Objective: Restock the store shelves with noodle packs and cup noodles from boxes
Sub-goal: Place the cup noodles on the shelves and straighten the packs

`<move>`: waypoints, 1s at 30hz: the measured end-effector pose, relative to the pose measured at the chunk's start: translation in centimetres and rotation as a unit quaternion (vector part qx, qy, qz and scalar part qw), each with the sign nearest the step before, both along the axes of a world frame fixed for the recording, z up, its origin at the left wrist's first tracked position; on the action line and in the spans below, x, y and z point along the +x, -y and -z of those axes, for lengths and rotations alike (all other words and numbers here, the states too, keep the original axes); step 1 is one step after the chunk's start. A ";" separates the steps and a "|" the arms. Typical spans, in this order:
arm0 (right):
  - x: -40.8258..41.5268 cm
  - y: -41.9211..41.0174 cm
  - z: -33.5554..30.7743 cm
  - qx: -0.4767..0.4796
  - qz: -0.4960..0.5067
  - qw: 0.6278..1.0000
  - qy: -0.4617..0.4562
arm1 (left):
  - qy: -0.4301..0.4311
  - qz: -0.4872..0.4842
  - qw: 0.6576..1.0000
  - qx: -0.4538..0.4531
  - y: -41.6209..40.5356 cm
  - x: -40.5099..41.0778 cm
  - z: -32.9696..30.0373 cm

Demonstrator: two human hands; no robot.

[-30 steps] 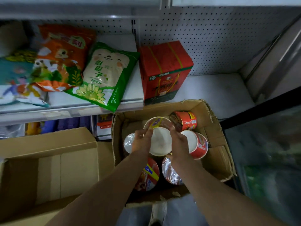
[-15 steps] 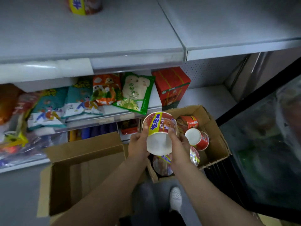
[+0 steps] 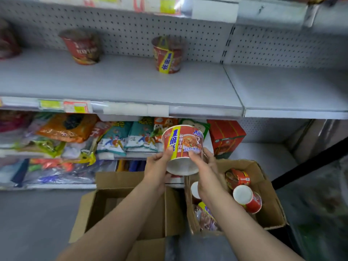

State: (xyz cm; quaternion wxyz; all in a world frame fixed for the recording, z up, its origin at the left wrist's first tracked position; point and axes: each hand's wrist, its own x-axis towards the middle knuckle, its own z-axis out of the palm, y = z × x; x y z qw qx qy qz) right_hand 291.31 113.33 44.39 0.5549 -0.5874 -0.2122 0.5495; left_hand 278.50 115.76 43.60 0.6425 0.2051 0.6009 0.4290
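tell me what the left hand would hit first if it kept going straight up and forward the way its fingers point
Probably the front edge of the grey shelf with its price labels, above the left hand. That hand grips the cup noodle, so the cup's rim would likely touch first. Depth is unclear.

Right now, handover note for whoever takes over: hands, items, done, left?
Left hand and right hand together grip a red paper cup-noodle bowl with a yellow stripe, tilted, in front of the grey metal shelf.
Done: two red noodle cups stand on that shelf.
Left: place this bowl; more cups lie in the right brown cardboard box.
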 end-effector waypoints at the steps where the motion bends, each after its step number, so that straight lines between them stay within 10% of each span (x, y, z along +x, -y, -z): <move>1: -0.2 -0.2 -0.3 0.009 -0.013 1.000 0.000 | 0.009 -0.001 1.000 0.002 0.0 -0.5 -0.4; 30: -3.7 0.2 -7.2 0.179 -0.195 0.964 0.033 | 0.049 -0.055 0.975 0.210 4.6 -7.6 -9.3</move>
